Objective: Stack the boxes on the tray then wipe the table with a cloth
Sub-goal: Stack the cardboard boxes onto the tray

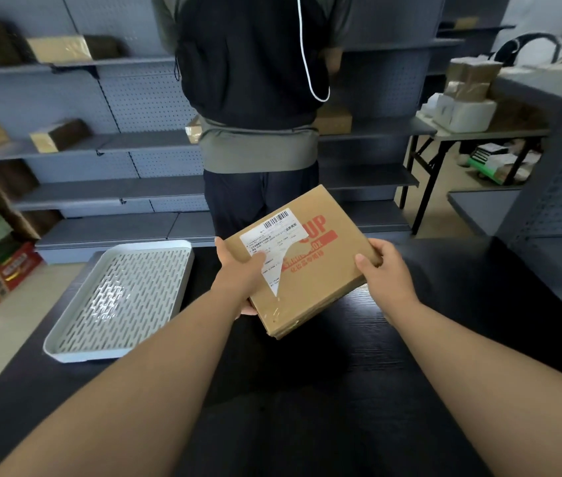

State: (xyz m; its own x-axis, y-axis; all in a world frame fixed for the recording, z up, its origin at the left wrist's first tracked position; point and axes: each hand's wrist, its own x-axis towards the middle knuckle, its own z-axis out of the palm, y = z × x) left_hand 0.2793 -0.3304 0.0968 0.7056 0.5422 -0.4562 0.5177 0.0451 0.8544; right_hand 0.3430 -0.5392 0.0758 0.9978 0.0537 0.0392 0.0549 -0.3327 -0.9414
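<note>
Left hand (243, 275) and right hand (381, 270) grip cardboard box (310, 270) above table (358, 390); red "UP", torn barcode label (272, 247). Tray (66, 342) left.

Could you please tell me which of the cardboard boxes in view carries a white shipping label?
The box gripped by the left hand and right hand over the table; the shelf boxes show plain brown faces.

Left grip (238, 275) and right grip (383, 270) outstretched — both curled, clasping.
</note>
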